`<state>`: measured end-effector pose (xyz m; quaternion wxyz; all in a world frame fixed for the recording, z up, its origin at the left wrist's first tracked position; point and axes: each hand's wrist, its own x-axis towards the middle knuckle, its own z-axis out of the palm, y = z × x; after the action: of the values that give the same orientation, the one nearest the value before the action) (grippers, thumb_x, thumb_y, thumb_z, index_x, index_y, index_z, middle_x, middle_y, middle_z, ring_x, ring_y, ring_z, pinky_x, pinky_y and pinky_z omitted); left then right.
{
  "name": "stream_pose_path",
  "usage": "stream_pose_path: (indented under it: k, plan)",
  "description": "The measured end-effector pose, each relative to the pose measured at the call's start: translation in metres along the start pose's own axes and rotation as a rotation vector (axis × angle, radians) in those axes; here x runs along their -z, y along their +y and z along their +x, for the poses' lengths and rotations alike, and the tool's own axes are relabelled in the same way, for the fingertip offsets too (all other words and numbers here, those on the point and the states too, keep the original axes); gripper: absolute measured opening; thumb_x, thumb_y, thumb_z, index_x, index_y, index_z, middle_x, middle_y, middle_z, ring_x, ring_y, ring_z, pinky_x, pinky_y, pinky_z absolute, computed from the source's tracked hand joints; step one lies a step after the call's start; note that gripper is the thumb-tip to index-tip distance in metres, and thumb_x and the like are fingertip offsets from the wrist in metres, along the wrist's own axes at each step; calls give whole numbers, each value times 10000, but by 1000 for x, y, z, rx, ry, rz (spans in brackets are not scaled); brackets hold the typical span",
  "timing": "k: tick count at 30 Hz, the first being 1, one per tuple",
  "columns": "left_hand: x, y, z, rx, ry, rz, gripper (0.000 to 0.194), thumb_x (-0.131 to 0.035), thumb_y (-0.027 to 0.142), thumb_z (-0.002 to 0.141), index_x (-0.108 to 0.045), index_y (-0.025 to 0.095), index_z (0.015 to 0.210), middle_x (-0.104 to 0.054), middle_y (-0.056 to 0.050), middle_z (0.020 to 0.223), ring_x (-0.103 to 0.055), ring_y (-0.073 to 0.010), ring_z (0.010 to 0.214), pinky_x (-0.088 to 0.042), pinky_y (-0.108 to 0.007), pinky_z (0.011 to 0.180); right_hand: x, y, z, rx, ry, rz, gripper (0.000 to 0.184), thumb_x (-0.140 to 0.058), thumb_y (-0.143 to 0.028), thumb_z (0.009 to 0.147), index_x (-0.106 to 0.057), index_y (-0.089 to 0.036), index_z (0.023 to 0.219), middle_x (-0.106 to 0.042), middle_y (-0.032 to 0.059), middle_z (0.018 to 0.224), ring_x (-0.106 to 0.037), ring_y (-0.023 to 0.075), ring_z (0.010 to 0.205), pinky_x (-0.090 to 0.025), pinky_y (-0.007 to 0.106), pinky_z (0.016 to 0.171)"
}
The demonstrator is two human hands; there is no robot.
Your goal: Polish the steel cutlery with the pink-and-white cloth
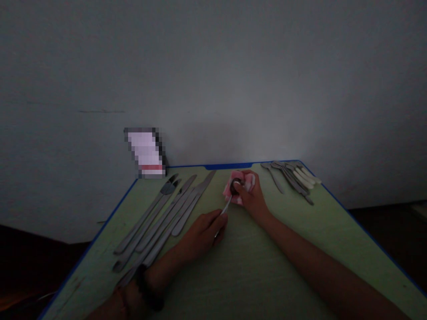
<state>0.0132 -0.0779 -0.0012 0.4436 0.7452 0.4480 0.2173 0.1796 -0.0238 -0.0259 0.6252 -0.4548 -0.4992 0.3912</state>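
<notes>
My left hand [207, 231] is closed around the handle of a metal spoon [227, 205], which points up and away from me. A pink and white cloth [248, 181] lies in my right hand [252, 198], whose thumb presses on the bowl of the spoon with the cloth behind it. Both hands are over the middle of the table. To the left of my left hand lie several long table knives [180, 206] and, farther left, long-handled spoons [150, 211]. My left forearm hides part of the nearest pieces.
At the table's [283, 266] back right lie several metal spoons [290, 178], a single spoon [274, 180] and white-handled pieces [303, 177]. A blurred-out phone-like screen [147, 151] leans against the wall [213, 89] at the back left. Blue edging runs round the green tabletop.
</notes>
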Motion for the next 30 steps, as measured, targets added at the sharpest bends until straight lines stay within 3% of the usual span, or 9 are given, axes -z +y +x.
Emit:
stream_pose_path:
  k: [5,11,18,23,30]
  plan:
    - [-1,1,0,-8,-25,92,362,-316,414,923,-462,188,680,-499,31,587,-466,-117,538,-328,-243,537,3,2,1,-77,-48,13,490,-611,-267,711,-412,-252,1159,-529,10,989,-522,142,807,-452,290,761]
    - [-2,-2,1,-42,-8,174,332,-314,379,929,-483,182,722,-517,29,640,-478,-116,578,-334,-237,566,7,8,6,-169,-174,290,531,-644,-262,676,-448,-251,1169,-583,-3,981,-556,140,804,-473,273,734]
    - [-3,-3,0,-33,-28,118,352,-308,396,937,-474,180,715,-504,34,614,-463,-112,556,-340,-230,551,7,8,6,-238,-178,350,433,-666,-252,646,-563,-216,1065,-633,-11,886,-570,139,752,-476,278,711]
    - [-3,-4,1,-44,-32,113,350,-307,398,940,-464,181,715,-498,36,618,-464,-109,556,-342,-228,550,8,8,6,-196,-161,280,295,-646,-299,691,-610,-182,959,-638,3,853,-568,140,757,-460,272,716]
    - [-3,-4,1,-46,-38,121,352,-308,397,940,-466,182,711,-497,38,618,-467,-109,555,-343,-230,549,9,9,6,-247,-174,320,371,-664,-252,650,-602,-203,1013,-658,-5,896,-586,140,751,-463,273,711]
